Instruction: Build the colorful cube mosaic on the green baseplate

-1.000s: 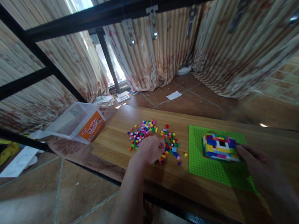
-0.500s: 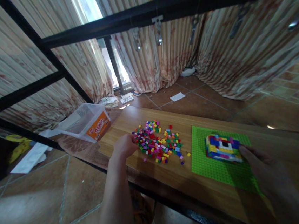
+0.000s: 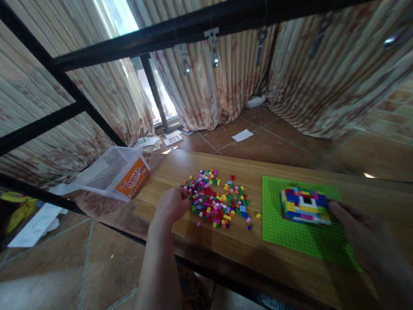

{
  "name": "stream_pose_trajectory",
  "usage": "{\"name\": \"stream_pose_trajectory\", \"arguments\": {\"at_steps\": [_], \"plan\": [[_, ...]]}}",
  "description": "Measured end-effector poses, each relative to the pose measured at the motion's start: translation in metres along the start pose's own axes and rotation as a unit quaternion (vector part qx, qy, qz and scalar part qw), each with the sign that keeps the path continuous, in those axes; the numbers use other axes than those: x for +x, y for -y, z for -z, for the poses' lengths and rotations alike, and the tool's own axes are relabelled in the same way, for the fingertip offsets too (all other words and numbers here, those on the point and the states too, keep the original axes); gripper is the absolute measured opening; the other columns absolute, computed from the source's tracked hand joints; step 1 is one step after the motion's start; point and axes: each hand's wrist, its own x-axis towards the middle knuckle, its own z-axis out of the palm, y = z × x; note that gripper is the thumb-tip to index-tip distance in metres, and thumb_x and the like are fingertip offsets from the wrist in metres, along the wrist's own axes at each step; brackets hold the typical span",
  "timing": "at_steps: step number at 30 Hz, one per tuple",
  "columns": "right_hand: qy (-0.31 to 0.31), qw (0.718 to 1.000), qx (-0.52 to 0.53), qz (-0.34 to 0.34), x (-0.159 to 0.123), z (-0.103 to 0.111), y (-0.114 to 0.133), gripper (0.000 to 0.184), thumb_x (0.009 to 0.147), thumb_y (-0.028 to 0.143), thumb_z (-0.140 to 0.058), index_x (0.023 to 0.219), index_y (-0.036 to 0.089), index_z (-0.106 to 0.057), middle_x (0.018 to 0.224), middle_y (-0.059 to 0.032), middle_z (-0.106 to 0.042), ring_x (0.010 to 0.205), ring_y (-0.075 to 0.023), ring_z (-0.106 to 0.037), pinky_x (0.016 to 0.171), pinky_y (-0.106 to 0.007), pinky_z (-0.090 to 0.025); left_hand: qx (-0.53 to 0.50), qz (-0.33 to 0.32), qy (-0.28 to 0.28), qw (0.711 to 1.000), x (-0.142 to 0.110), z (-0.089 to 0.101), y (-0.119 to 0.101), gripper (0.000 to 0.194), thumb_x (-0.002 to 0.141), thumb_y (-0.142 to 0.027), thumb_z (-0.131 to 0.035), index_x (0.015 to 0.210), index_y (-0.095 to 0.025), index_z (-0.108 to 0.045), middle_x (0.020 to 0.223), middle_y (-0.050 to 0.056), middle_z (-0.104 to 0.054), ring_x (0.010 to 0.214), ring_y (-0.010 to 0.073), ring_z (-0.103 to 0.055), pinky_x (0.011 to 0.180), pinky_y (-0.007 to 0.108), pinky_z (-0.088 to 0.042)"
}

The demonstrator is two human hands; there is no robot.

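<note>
A loose pile of small, many-coloured toy bricks lies on the wooden table. My left hand is at the pile's left edge, its fingers curled in among the bricks; what they pinch, if anything, is hidden. To the right, a boxy toy brick structure in blue, yellow, white and red stands on a green studded baseplate. My right hand comes in from the right, with its closed fingertips at the structure's right end, by a dark blue brick. The thumb is hard to make out.
A clear plastic bin with an orange label stands at the left end of the wooden table. A dark metal frame crosses above, hung with metal clips. Papers lie on the tiled floor behind, near long curtains.
The whole view has shifted slightly, so things appear a little further left. Both hands keep about the same places, at the pile and at the structure.
</note>
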Motion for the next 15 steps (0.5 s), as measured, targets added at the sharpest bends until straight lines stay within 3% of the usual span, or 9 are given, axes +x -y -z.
{"name": "stream_pose_trajectory", "arguments": {"at_steps": [2, 4, 6, 8, 11, 15], "plan": [[-0.061, 0.998, 0.024, 0.009, -0.006, 0.002, 0.007, 0.04, 0.076, 0.041, -0.064, 0.101, 0.014, -0.078, 0.09, -0.0122, -0.076, 0.082, -0.0278, -0.068, 0.069, -0.037, -0.049, -0.055, -0.038, -0.015, 0.998, -0.001, 0.002, -0.003, 0.013, 0.076, -0.017, -0.058, 0.08, -0.016, -0.07, 0.077, 0.007, -0.072, 0.075, 0.0208, -0.066, 0.064, 0.028, -0.043], [-0.143, 0.986, 0.053, 0.058, -0.017, 0.004, 0.016, 0.041, 0.078, 0.039, -0.064, 0.106, 0.012, -0.076, 0.093, -0.0131, -0.075, 0.085, -0.0268, -0.069, 0.073, -0.037, -0.05, -0.131, -0.09, -0.025, 0.987, -0.003, 0.001, -0.011, 0.013, 0.078, -0.021, -0.058, 0.084, -0.016, -0.069, 0.076, 0.005, -0.071, 0.072, 0.0192, -0.065, 0.062, 0.027, -0.044], [-0.163, 0.972, 0.1, 0.135, -0.033, 0.001, 0.026, 0.036, 0.079, 0.04, -0.064, 0.1, 0.014, -0.076, 0.092, -0.0118, -0.075, 0.083, -0.0241, -0.069, 0.074, -0.035, -0.051, -0.209, -0.153, -0.02, 0.966, -0.005, -0.003, -0.026, 0.013, 0.079, -0.023, -0.059, 0.086, -0.016, -0.067, 0.076, 0.003, -0.071, 0.069, 0.0175, -0.064, 0.061, 0.026, -0.045], [-0.068, 0.973, 0.148, 0.166, -0.052, -0.009, 0.036, 0.033, 0.079, 0.045, -0.067, 0.094, 0.017, -0.076, 0.089, -0.0086, -0.074, 0.079, -0.0211, -0.068, 0.072, -0.033, -0.052, -0.277, -0.215, 0.0, 0.937, -0.009, -0.012, -0.046, 0.011, 0.079, -0.022, -0.06, 0.088, -0.017, -0.064, 0.075, 0.001, -0.07, 0.067, 0.0159, -0.064, 0.061, 0.024, -0.046], [0.115, 0.964, 0.188, 0.15, -0.076, -0.035, 0.045, 0.038, 0.083, 0.049, -0.064, 0.105, 0.019, -0.073, 0.085, -0.0052, -0.073, 0.068, -0.0165, -0.064, 0.061, -0.029, -0.051, -0.339, -0.296, 0.051, 0.892, -0.02, -0.026, -0.08, 0.007, 0.08, -0.019, -0.059, 0.087, -0.019, -0.06, 0.074, 0.0, -0.069, 0.068, 0.0146, -0.065, 0.062, 0.023, -0.047], [0.181, 0.943, 0.258, 0.109, -0.088, -0.065, 0.045, 0.035, 0.083, 0.048, -0.065, 0.1, 0.018, -0.071, 0.08, -0.0039, -0.072, 0.066, -0.0152, -0.063, 0.059, -0.027, -0.049, -0.358, -0.332, 0.095, 0.867, -0.036, -0.036, -0.11, 0.006, 0.082, -0.015, -0.057, 0.086, -0.019, -0.059, 0.075, -0.001, -0.068, 0.069, 0.0137, -0.065, 0.065, 0.023, -0.048]]}}
